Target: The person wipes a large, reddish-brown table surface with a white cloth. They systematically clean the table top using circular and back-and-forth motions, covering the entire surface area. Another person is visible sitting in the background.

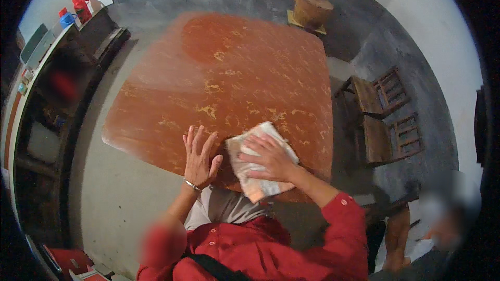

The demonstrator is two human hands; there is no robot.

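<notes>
A large reddish-brown table point(260, 67) with yellow marbled streaks fills the middle of the view. My right hand point(271, 158) lies spread and flat on a folded whitish cloth point(245, 152) with pale orange patches, pressing it against the tabletop by the near edge. The cloth's lower corner reaches that edge. To the left of the cloth is my left hand point(199, 156), empty, its fingers apart and a bangle at the wrist; whether it touches the table I cannot tell. Part of the tabletop at the far left has a paler, duller sheen.
A dark shelf unit point(57, 125) runs along the left, with red and blue flasks point(82, 9) on top. Two wooden chairs point(377, 138) stand right of the table. Beyond its far right corner is a round wooden tub point(312, 10). Another person point(416, 234) is at the lower right.
</notes>
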